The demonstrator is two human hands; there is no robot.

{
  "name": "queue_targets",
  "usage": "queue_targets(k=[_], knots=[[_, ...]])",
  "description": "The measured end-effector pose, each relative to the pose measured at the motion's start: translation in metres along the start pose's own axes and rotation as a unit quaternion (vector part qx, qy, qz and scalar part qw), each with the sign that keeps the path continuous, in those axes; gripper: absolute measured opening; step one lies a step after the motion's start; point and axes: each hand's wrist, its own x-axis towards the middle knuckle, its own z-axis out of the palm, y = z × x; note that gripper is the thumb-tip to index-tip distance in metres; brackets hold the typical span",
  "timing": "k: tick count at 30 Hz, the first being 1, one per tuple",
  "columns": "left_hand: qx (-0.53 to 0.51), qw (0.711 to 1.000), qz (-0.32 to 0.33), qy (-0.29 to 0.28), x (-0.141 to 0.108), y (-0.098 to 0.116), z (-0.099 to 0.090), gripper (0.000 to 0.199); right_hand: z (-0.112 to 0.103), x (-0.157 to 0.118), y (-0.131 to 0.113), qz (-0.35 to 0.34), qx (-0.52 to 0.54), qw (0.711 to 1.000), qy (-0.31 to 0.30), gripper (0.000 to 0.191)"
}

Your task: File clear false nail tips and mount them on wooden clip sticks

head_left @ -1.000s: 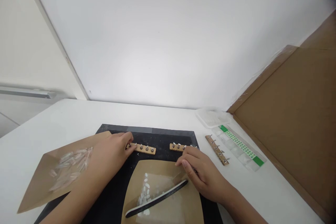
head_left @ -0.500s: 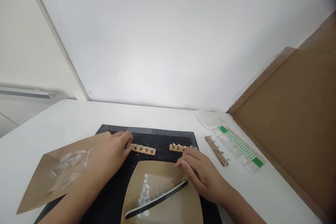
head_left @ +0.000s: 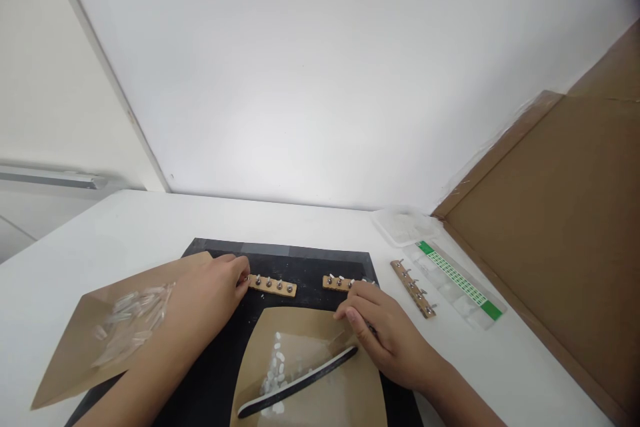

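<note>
At the left end of a small wooden strip with a row of metal studs (head_left: 273, 285), my left hand (head_left: 213, 290) has its fingertips pinched together. Whatever is between them is hidden. My right hand (head_left: 387, 330) is closed, fingers curled, in front of a second studded strip (head_left: 336, 282) with small white pieces on its studs; a bit of something dark shows at its thumb. Below it, a tan paper sheet (head_left: 320, 321) carries a pile of small white pieces (head_left: 274, 373) and a curved black-and-white strip (head_left: 300, 381).
Under my left forearm, another tan sheet (head_left: 75, 340) holds clear plastic tubes (head_left: 135, 307). A black mat (head_left: 310, 263) lies beneath. Rightward are a third studded strip (head_left: 413, 288), a green-and-white labelled clear case (head_left: 460, 283), a clear tray (head_left: 403, 225) and cardboard (head_left: 555, 213).
My left hand's fingertips have shifted very slightly at the strip's left end. My right hand and the things on the mat look unmoved.
</note>
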Motion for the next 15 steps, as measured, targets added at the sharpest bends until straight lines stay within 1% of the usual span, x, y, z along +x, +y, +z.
queue_targets(k=[6,10,12,15], knots=[[-0.001,1.0,-0.009,-0.02,0.0012,0.0007,-0.0015,0.029,0.0003,0.0003,0.0002,-0.003,-0.003,1.0,0.004,0.033],[0.003,0.999,-0.019,-0.032,0.0037,0.0013,-0.0026,0.03,0.001,0.0005,0.0011,-0.003,-0.002,1.0,0.003,0.032],[0.006,0.999,-0.024,-0.035,0.0045,0.0017,-0.0029,0.029,0.0012,0.0003,0.0011,-0.004,-0.001,1.0,0.003,0.031],[0.006,0.999,-0.024,-0.032,0.0043,0.0028,-0.0033,0.022,0.001,0.0,0.0006,-0.007,0.0,1.0,0.005,0.031]])
